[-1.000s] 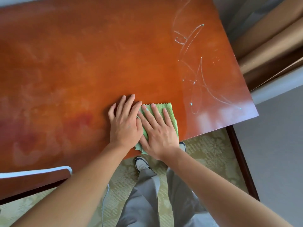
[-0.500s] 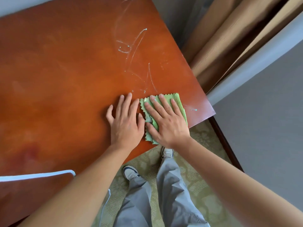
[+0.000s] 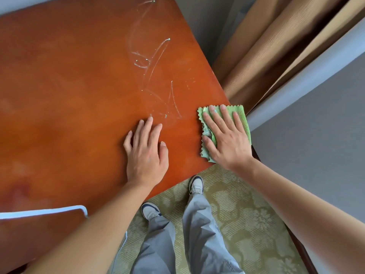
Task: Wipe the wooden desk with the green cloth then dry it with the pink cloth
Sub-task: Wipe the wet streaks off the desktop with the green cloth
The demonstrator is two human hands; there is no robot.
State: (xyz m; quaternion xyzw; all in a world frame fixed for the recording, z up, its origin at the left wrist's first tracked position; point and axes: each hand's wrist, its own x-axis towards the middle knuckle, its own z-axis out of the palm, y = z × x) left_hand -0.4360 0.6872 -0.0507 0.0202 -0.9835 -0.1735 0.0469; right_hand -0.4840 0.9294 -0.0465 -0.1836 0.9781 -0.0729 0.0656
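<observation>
The glossy reddish wooden desk (image 3: 79,95) fills the left and middle of the head view. A folded green cloth (image 3: 240,115) lies at the desk's near right corner, partly hanging past the edge. My right hand (image 3: 227,139) presses flat on the green cloth, fingers spread. Flat on the bare wood to the left rests my left hand (image 3: 147,153), a short gap from the cloth, holding nothing. Thin wet streaks (image 3: 156,62) curve across the desk beyond both hands. No pink cloth is in view.
Tan curtains (image 3: 276,46) hang just past the desk's right edge, beside a grey wall (image 3: 325,135). My legs and shoes (image 3: 195,184) stand on a green patterned carpet (image 3: 246,214). A chair back with a white edge (image 3: 49,211) sits at the lower left.
My right hand has slid the green cloth rightward to the desk's corner, away from my left hand. The left hand stayed planted on the wood. The view has swung toward the corner.
</observation>
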